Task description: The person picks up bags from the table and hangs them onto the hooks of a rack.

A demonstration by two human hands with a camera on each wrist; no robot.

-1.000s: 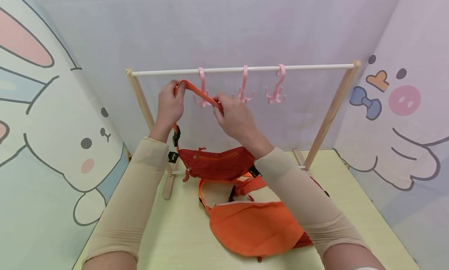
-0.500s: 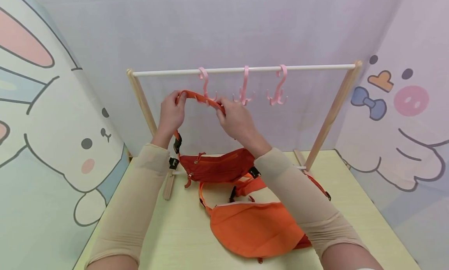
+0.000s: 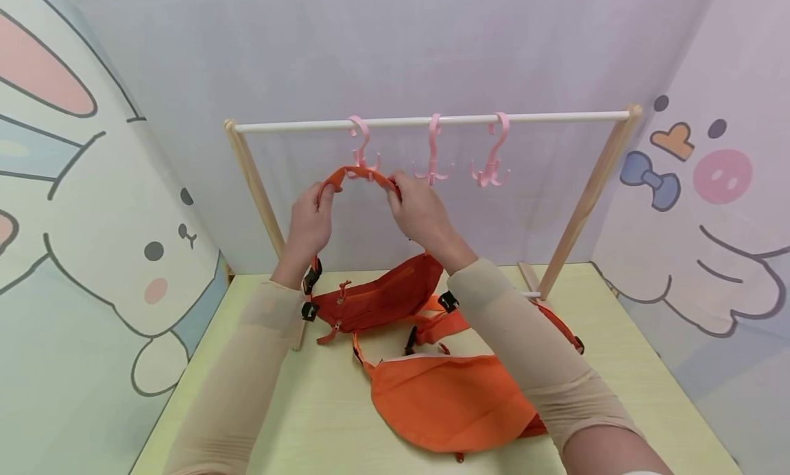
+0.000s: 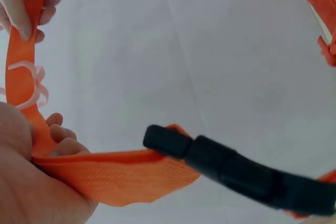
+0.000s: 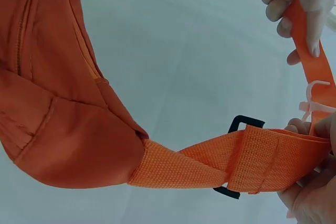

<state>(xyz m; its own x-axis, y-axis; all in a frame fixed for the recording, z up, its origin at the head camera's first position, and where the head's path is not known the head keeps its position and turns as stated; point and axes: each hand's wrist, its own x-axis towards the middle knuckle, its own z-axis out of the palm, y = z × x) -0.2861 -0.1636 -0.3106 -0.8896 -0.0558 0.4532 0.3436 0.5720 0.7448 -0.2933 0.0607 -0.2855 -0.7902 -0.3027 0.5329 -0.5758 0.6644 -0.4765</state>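
My left hand [image 3: 310, 221] and right hand [image 3: 426, 214] each grip the orange strap [image 4: 121, 177] of a dark red waist bag [image 3: 385, 293]. Between the hands the strap arches up to the leftmost pink hook [image 3: 363, 140], whose lower prongs show in front of it in all three views. Below the hands the bag hangs tilted, its left end lower. A black buckle [image 4: 236, 169] is on the strap near my left hand, and a black slider [image 5: 247, 122] near my right. An orange waist bag [image 3: 450, 399] lies on the table under it.
The hooks hang from a white rod [image 3: 555, 117] on a wooden frame [image 3: 589, 194]. A middle pink hook [image 3: 433, 149] and a right pink hook [image 3: 496, 153] are beside the leftmost one. Cartoon-printed walls enclose the pale table [image 3: 642, 365] at the sides.
The strap has gone from slanting between my hands to an arch at the leftmost hook. My left hand has moved down and right. The bag has tilted, its left end sinking.
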